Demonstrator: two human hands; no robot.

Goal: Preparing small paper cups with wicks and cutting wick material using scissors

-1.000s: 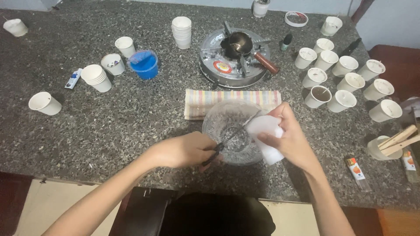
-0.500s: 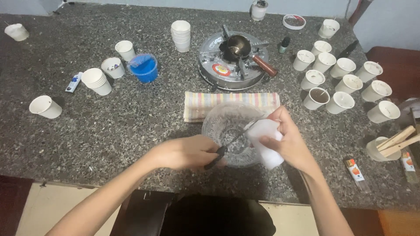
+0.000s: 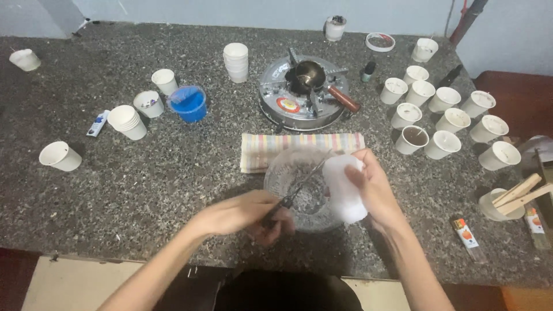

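Head view: the left hand (image 3: 247,213) is closed around the dark handle of a knife (image 3: 299,185), whose thin blade runs up and right over a clear glass bowl (image 3: 288,173). The right hand (image 3: 374,190) grips a white block (image 3: 344,189) with the fingers wrapped around its right side; the block hangs over the bowl's right rim, and the blade tip lies just beside its upper left edge. The bowl stands near the front edge of the bench (image 3: 173,173), at its middle, touching the front edge of a striped cloth (image 3: 259,148).

Behind the cloth sits a round metal stove (image 3: 282,101) with a red and white round label on its front left, carrying a dark pot (image 3: 308,72) with a brown handle.

Packages and labels:
- A small flat blue and white package (image 3: 98,122) lies toward the left edge, just beside a stack of white cups (image 3: 128,121).
- A long narrow clear packet with an orange and white label (image 3: 466,236) lies near the front right corner.
- A second similar packet (image 3: 536,222) lies at the right edge, beside a cup holding wooden sticks (image 3: 510,198).

A blue tub (image 3: 189,103) stands left of the stove. A cluster of filled white cups (image 3: 443,115) occupies the right side of the bench.
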